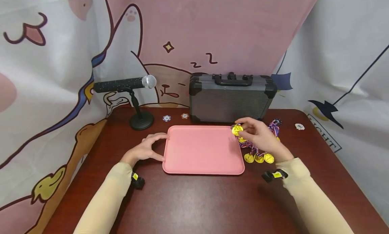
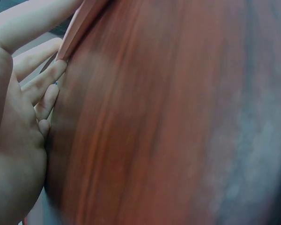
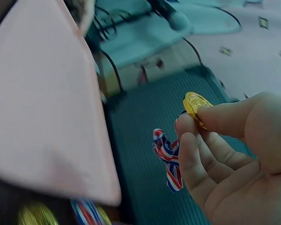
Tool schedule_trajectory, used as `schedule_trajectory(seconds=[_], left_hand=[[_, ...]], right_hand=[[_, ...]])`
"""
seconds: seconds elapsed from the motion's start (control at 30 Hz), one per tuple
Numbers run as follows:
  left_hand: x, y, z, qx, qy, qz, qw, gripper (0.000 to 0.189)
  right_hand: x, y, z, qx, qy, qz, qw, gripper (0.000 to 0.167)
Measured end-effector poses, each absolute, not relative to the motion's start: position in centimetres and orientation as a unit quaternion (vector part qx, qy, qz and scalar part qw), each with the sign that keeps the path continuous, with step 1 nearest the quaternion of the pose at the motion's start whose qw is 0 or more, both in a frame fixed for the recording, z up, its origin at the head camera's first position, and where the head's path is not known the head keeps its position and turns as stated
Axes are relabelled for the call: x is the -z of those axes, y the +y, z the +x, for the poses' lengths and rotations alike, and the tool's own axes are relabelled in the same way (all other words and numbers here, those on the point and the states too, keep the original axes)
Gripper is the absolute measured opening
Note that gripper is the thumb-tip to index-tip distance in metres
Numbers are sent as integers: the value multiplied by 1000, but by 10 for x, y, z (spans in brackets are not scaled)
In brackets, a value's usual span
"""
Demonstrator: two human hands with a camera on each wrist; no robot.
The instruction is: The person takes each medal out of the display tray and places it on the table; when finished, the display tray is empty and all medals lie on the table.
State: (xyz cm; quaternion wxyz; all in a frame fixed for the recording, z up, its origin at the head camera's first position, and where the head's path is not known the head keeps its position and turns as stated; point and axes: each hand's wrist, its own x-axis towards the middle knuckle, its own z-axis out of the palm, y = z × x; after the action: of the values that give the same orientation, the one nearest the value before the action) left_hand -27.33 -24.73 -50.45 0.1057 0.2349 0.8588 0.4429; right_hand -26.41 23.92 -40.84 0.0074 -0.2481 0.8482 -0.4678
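Observation:
A pink tray (image 1: 203, 149) lies on the dark red table. At its left edge my left hand (image 1: 146, 149) touches the rim, thumb and fingers spread apart along it; the left wrist view shows the fingers (image 2: 49, 79) beside the rim (image 2: 77, 28). My right hand (image 1: 259, 136) pinches a gold medal (image 3: 195, 105) between thumb and fingers, above the tray's right rim. Its red, white and blue ribbon (image 3: 167, 152) hangs bunched below the fingers. More gold medals (image 1: 259, 158) with striped ribbons (image 1: 250, 146) lie to the right of the tray, partly under the right hand.
A grey case (image 1: 229, 100) with black corners stands behind the tray. At the back left is a microphone (image 1: 121, 85) on a round-based stand (image 1: 141, 120). Poker chips (image 1: 166, 118) lie at the back, one white chip (image 1: 299, 126) far right. Printed cloth (image 1: 243, 31) hangs around the table.

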Motion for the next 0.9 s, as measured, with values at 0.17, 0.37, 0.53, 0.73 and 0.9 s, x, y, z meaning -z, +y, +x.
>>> schedule_trajectory(seconds=[0.17,0.37,0.53,0.73,0.9], left_hand=[[504,-248,-273,-436,862,237,105,89],[505,-248,-273,-431,864,236,106,89],[506,-248,-274,-435,863,234,108,90],[503,-247,-274,-433,864,228,117,90],[503,-248,-273,-435,864,227,117,90]], right_hand=[[395,290,-255,439,875,-200,-30,41],[395,341,-246,412,893,-167,-68,42],[409,370,-240,393,906,-143,-65,42],[444,394,-231,346,928,-139,-14,39],[467,396,-226,332,932,-143,20,37]])
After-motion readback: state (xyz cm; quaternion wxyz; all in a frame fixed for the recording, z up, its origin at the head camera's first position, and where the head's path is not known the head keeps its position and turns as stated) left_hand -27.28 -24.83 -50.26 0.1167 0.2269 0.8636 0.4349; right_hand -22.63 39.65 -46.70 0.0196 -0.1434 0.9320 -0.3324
